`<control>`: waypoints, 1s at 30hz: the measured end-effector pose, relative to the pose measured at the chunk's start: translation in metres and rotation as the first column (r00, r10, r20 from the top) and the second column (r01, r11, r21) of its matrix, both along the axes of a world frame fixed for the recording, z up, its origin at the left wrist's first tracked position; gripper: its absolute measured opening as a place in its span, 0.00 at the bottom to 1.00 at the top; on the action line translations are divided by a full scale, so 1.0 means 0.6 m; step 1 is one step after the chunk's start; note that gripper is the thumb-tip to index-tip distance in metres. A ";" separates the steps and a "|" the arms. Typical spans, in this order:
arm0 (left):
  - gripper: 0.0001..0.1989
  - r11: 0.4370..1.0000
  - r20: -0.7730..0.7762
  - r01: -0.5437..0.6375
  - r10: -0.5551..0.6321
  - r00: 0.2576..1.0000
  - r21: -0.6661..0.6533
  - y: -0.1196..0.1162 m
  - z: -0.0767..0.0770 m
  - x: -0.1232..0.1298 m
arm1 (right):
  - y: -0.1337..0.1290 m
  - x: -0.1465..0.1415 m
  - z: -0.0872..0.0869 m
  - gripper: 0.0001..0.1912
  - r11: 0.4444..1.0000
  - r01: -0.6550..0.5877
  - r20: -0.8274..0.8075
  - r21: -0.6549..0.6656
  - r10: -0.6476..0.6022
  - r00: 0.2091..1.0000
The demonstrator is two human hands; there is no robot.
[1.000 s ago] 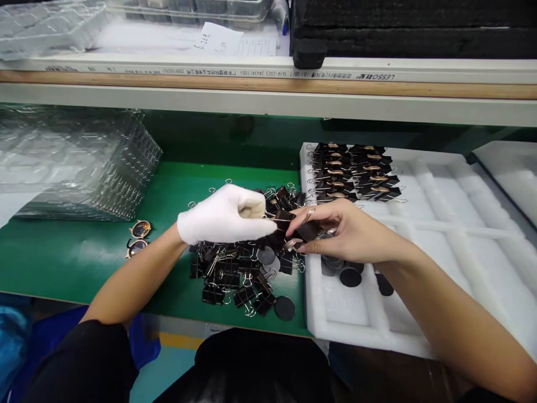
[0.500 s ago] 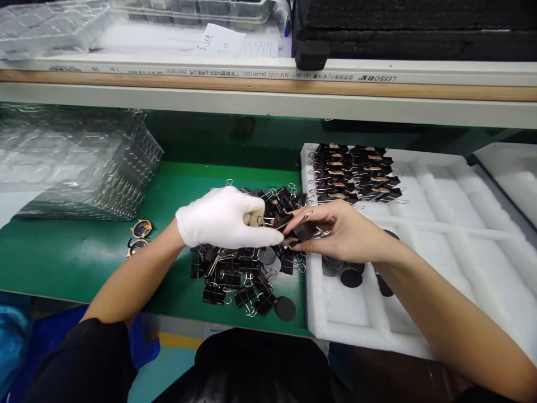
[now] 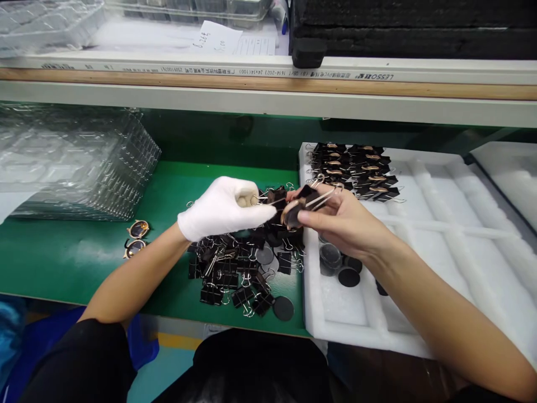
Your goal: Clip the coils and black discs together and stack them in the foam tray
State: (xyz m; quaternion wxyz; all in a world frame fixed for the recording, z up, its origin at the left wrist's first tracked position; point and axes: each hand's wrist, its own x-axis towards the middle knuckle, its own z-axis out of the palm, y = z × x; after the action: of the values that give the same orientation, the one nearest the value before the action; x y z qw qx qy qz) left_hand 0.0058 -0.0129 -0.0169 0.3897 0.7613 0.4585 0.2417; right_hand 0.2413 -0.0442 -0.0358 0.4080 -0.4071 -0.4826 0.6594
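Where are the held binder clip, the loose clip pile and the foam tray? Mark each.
Held clip [image 3: 302, 197], head view, on its black body.
Clip pile [image 3: 235, 274], head view, on a middle clip.
Foam tray [image 3: 436, 224], head view, on a bare divider.

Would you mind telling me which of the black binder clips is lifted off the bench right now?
The binder clip pinched in the right hand, with the gloved left hand beside it; the loose pile lies on the green mat.

"LESSO" stands upside down on the white shelf rail [image 3: 268, 71].
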 end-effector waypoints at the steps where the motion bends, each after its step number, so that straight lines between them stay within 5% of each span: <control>1: 0.16 0.999 0.030 -0.033 0.034 0.999 -0.015 -0.001 0.003 0.000 | 0.000 -0.005 -0.003 0.16 0.994 0.086 -0.074 -0.062 -0.091 0.993; 6: 0.16 0.991 0.136 -0.069 0.085 0.987 -0.118 -0.007 0.007 0.004 | 0.004 -0.018 -0.016 0.14 0.938 0.271 -0.186 -0.217 -0.312 0.932; 24: 0.19 0.977 0.277 -0.011 0.071 0.958 -0.215 -0.013 -0.018 0.017 | 0.014 -0.017 -0.030 0.13 0.930 0.279 -0.215 -0.238 -0.331 0.919; 30: 0.19 0.976 0.294 -0.009 0.074 0.953 -0.218 -0.018 -0.028 0.024 | 0.009 -0.022 -0.041 0.17 0.941 0.312 -0.205 -0.131 -0.334 0.920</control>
State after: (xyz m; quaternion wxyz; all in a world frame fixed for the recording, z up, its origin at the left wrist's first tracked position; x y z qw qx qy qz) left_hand 0.0199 -0.0236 -0.0335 0.5296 0.6592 0.4333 0.3120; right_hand 0.2280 -0.0387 -0.0605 0.5430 -0.4231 -0.3273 0.6473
